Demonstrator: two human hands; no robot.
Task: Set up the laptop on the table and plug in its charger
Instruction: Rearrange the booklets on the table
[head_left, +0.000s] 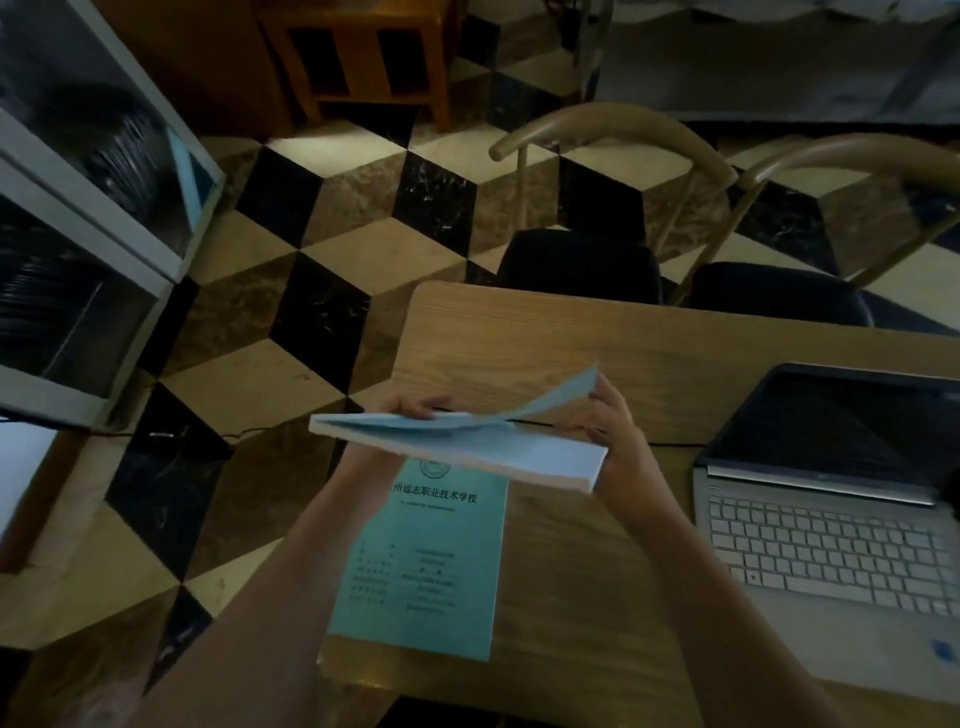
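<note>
A person holds a thick blue book (467, 449) in the air above the wooden tabletop (597, 338), just left of the open laptop (831, 519). The left hand (410, 410) supports the book from beneath at its far left side, its fingers (431, 408) curled up over the far edge and pressing on the cover. The right hand (621, 436) grips the book's right end, and its fingers (602, 389) pinch the corner of the front cover (561, 395), which lifts clear of the pages in a curve. The laptop sits on the tabletop at the right, lid raised, screen dark, pale keyboard facing the person. Left of the laptop and below the raised book, a thin teal booklet (421, 566) with printed Chinese characters lies flat on the tabletop near its left edge. A black cable (670, 443) runs along the tabletop from the laptop's left rear corner behind the book and out over the floor (322, 208) of black, tan and cream tiles. Beyond the laptop, two chairs (613, 156) with curved backs and dark seats stand at the far side of the tabletop. Far left of the laptop stands a white shelf (88, 234) holding dark spools.
</note>
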